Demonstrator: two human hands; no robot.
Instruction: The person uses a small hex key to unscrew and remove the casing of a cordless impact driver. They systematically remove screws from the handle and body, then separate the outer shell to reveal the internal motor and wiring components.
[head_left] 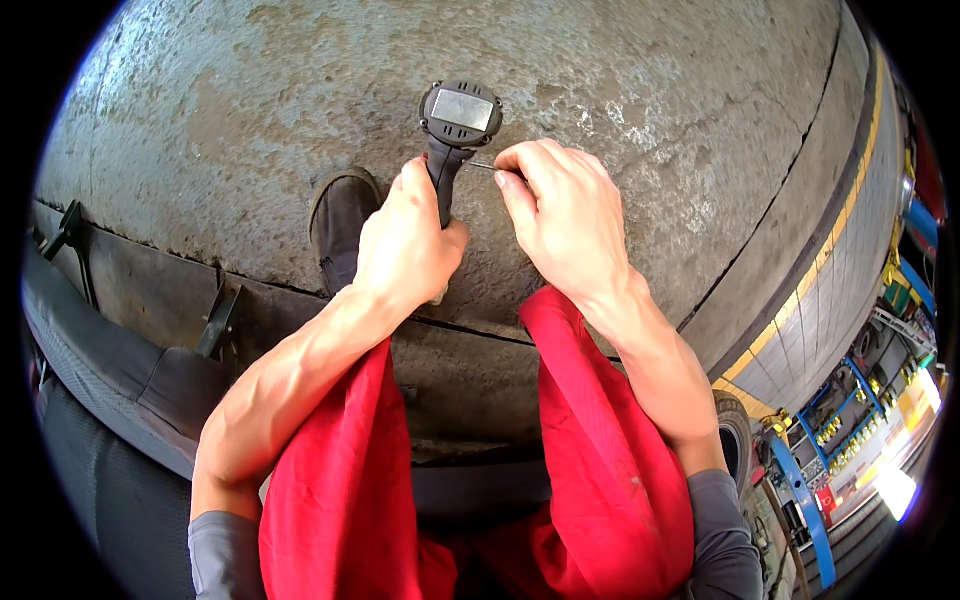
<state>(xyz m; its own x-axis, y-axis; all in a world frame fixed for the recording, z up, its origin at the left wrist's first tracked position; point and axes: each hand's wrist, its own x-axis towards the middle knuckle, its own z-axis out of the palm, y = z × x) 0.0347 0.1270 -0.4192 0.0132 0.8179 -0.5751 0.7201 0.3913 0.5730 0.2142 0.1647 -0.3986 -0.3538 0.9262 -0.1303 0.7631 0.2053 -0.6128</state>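
Note:
My left hand (405, 235) is wrapped round the dark handle of a pistol-grip power tool (458, 125). The tool's round grey end cap, with a light label and screws at its corners, faces up toward me. My right hand (570, 205) is closed in a pinch to the right of the handle. Between its thumb and fingers is a thin metal rod (482, 165) that points at the side of the tool's handle, just below the cap. Whether the rod's tip touches the tool cannot be made out. The rest of the rod is hidden by my fingers.
Under the tool lies a worn concrete floor (260, 120). My dark shoe (345, 215) stands by my left hand. On the left is a dark padded seat (110, 350) with metal brackets. A tyre (735, 435) and blue metal racks (850, 410) stand at the right.

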